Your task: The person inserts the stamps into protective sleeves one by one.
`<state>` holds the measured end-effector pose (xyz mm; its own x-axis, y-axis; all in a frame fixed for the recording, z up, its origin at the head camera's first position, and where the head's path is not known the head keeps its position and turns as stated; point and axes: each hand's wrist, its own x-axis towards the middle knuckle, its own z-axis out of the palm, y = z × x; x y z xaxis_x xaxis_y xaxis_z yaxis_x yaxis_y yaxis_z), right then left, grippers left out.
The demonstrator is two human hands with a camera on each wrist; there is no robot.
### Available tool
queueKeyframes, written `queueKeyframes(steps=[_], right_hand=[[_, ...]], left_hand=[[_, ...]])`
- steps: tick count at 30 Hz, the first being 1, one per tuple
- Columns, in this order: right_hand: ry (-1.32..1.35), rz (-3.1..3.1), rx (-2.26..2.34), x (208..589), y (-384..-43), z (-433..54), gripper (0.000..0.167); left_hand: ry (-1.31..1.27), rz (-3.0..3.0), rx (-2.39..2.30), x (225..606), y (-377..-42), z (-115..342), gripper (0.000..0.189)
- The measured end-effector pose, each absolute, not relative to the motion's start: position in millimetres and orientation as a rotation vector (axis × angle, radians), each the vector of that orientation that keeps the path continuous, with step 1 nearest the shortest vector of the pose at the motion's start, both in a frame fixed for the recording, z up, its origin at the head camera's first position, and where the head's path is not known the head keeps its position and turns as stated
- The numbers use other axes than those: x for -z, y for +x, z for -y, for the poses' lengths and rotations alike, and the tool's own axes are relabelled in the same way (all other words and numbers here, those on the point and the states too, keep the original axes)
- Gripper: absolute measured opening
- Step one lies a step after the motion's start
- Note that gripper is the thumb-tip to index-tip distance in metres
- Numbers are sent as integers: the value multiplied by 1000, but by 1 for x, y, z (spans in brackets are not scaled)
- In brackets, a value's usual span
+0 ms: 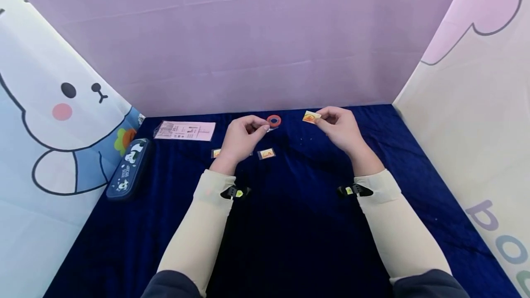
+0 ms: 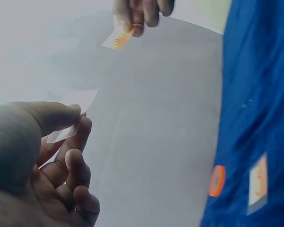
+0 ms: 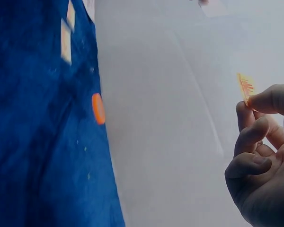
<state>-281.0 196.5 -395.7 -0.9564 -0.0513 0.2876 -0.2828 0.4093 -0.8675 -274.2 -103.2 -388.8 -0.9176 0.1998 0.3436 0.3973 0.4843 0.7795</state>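
My left hand (image 1: 241,138) pinches a small clear plastic sleeve (image 2: 86,98) between thumb and forefinger, raised in front of the back wall. To the right, my right hand (image 1: 342,128) holds a small stamp-like card (image 1: 310,117) with a yellow and orange print, gripped by one edge. The two hands are apart, at about the same height. On the blue cloth below lie a similar card in a clear sleeve (image 1: 267,153) and another sleeved card (image 1: 216,152), partly hidden behind my left wrist. A red ring (image 1: 273,121) shows just beyond my left fingertips.
A pink printed packet (image 1: 184,130) in clear plastic lies at the back left. Nearer, along the left side, is a dark blue pencil case (image 1: 129,169) with panda pictures. Cloth walls (image 1: 256,45) enclose the table (image 1: 290,224) at the back and both sides.
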Motion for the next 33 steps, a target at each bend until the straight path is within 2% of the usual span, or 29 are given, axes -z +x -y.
queueKeyframes(steps=[18, 33], right_hand=[[476, 2303, -1714, 374, -265, -162, 10], [571, 2270, -1700, 342, -227, -139, 7]], left_hand=[[-584, 2343, 1540, 373, -253, 111, 11], [-601, 2280, 1609, 370, -249, 113, 12]])
